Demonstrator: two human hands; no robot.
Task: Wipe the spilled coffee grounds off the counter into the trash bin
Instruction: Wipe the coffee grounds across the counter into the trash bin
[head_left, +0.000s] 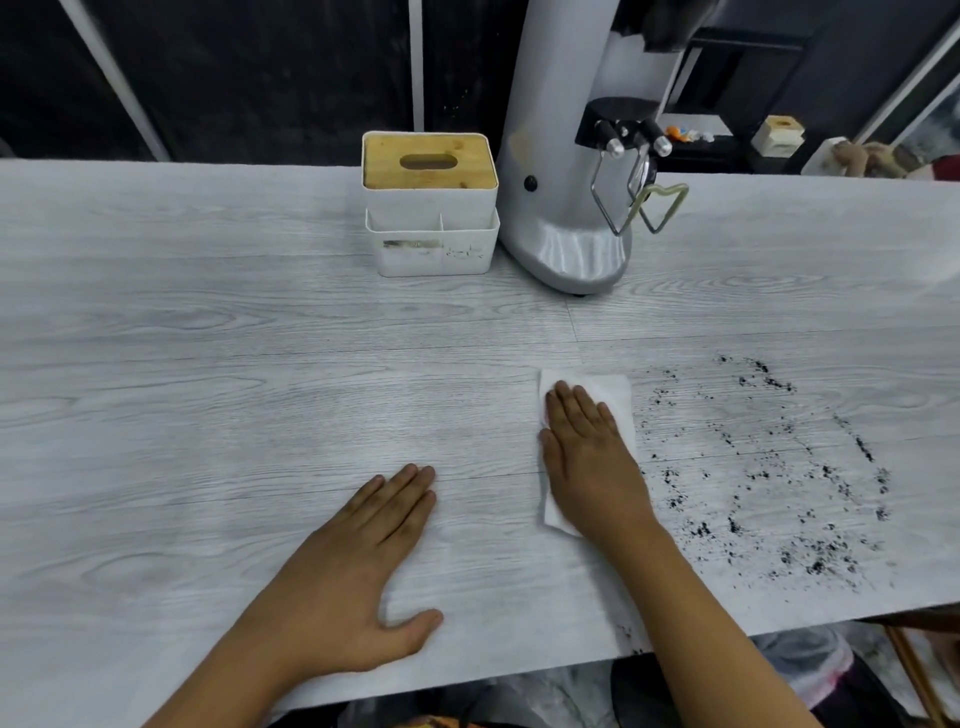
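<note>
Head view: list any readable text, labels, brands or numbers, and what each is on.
No text can be read anywhere in this view.
White organizer box: a worn label strip and faint dark marks on its front, too smeared to read.
Coffee grinder: no brand or number visible on its body.
Tissue under the right hand: blank.
Small box in the far background: too small to tell.

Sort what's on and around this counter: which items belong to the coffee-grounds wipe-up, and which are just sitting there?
Part of the job: white tissue under the flat right hand; coffee grounds scattered to its right; counter; left hand resting flat.

Just lying about: tissue box with wooden lid; silver grinder.
</note>
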